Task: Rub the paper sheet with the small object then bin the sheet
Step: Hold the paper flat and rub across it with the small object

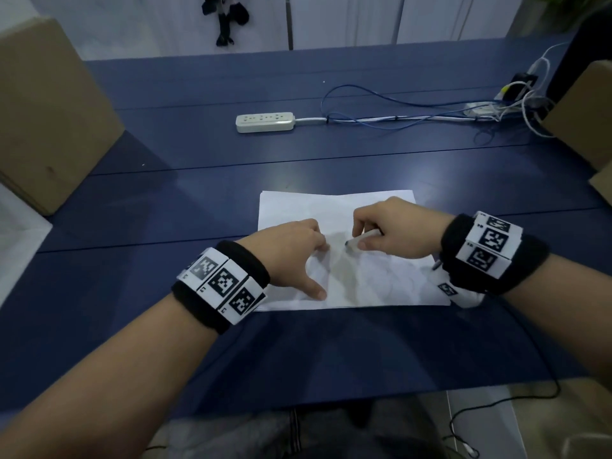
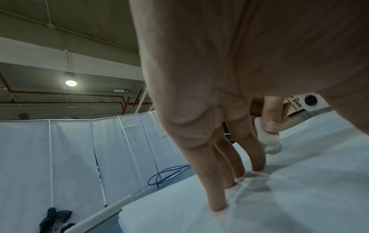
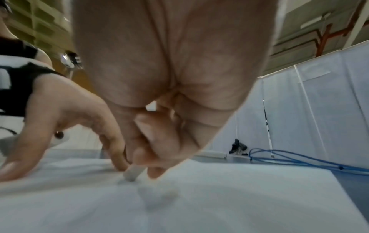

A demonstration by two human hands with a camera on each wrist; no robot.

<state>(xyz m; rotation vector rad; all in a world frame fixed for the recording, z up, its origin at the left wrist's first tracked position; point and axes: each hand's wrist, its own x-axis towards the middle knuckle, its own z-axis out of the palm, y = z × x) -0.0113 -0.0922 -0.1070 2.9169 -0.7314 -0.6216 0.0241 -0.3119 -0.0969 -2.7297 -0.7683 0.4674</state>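
Left to right on the blue counter point(image 1: 165, 326): a cardboard box point(image 1: 49, 111) stands at the far left. The left hand point(image 1: 291, 253), fingers straight and spread, presses fingertips point(image 2: 217, 206) and thumb onto the paper sheet point(image 1: 381, 286), pinning it flat. Just beside it, the right hand point(image 1: 387, 230) has its fingers curled round the small object point(image 1: 356, 241), a pale stub with a darker tip, held slanted with that tip touching the sheet near its middle. A white power strip point(image 1: 265, 122) and blue cable point(image 1: 381, 104) lie farther back; a second box point(image 1: 586, 111) stands at the right.

Progress, as judged: rubbing is under way, with faint grey marks and creases on the sheet. Binning is not yet done, and no bin appears in any view.

Writing: the wristbands point(image 1: 222, 283) carry square black-and-white coded markers with small characters too small to read with confidence.
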